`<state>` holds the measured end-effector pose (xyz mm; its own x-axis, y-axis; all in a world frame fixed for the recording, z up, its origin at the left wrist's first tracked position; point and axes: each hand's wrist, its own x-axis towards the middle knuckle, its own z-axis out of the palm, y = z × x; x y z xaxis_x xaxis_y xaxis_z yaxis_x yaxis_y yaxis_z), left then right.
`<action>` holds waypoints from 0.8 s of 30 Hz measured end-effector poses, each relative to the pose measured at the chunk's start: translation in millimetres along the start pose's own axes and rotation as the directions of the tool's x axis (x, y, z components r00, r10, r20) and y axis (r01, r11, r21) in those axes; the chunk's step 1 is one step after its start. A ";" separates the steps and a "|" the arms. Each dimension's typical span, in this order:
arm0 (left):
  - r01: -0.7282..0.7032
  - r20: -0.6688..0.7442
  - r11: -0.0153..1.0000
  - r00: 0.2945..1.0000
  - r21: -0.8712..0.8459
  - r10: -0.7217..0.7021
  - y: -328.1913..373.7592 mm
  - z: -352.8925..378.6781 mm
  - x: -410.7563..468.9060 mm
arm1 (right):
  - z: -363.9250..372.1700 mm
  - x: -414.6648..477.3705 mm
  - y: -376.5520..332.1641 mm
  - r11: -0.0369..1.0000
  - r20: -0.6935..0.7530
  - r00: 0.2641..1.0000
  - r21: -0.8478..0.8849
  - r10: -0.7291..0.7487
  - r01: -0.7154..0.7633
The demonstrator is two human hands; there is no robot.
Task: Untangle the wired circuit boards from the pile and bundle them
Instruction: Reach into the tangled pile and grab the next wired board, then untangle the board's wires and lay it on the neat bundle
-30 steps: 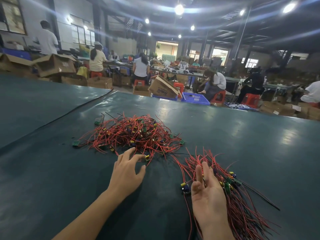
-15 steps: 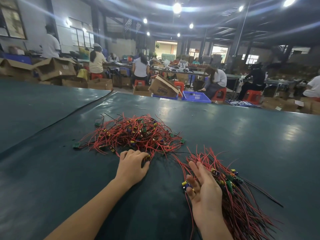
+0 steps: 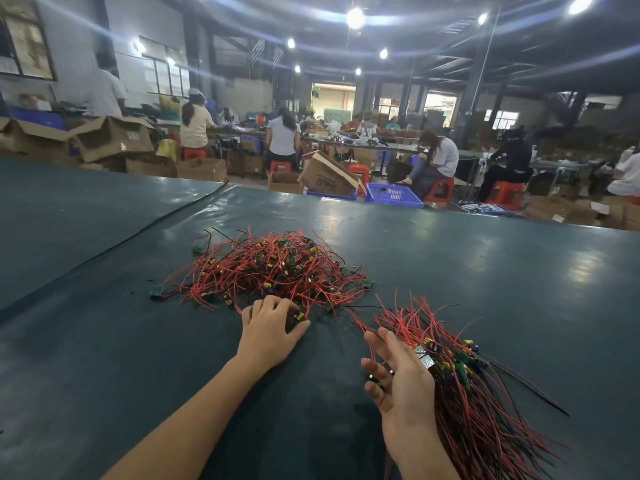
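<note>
Left hand (image 3: 268, 327) gripped a wired board (image 3: 299, 317) at the pile's (image 3: 273, 268) near side, mid-tabletop (image 3: 485, 271). Right hand (image 3: 403, 386) lay slack, fingers spread, touching the bundle (image 3: 478, 410) by the near right edge.

Over 1 s, left hand (image 3: 268, 327) curled its fingers onto 1 board (image 3: 300, 317) at pile (image 3: 273, 268) edge; right hand (image 3: 403, 386) turned edge-up beside bundle (image 3: 485, 410).

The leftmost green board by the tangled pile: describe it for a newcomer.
On the dark table, find the tangled red-wire pile beyond the left hand. At its near-left tip lies a green board, clear of the heap, nearer than the other stray board.
</note>
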<state>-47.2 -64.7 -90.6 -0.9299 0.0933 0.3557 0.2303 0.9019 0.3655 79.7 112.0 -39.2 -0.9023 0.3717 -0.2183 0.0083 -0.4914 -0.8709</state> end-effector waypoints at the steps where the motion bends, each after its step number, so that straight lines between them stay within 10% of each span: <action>1: -0.026 -0.056 0.999 0.998 -0.019 0.025 -0.1 -0.9 -5.0 | 0.3 0.0 0.1 1.000 0.004 1.000 -0.004 0.000 0.000; 12: -0.564 -0.418 0.800 0.790 -0.207 0.449 38.9 -26.0 -68.3 | 8.0 -2.7 9.4 0.978 0.112 0.992 -0.193 -0.060 0.081; 24: -0.582 -0.298 0.773 0.807 -0.253 0.510 47.3 -32.4 -76.2 | 8.3 -11.0 12.5 0.899 0.174 0.952 -0.322 -0.251 0.296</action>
<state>43.8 -42.8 -72.6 -0.5473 0.4098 0.7298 0.7919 0.5357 0.2931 86.2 95.3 -44.1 -0.9362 0.3404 0.0876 -0.1212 -0.0786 -0.9895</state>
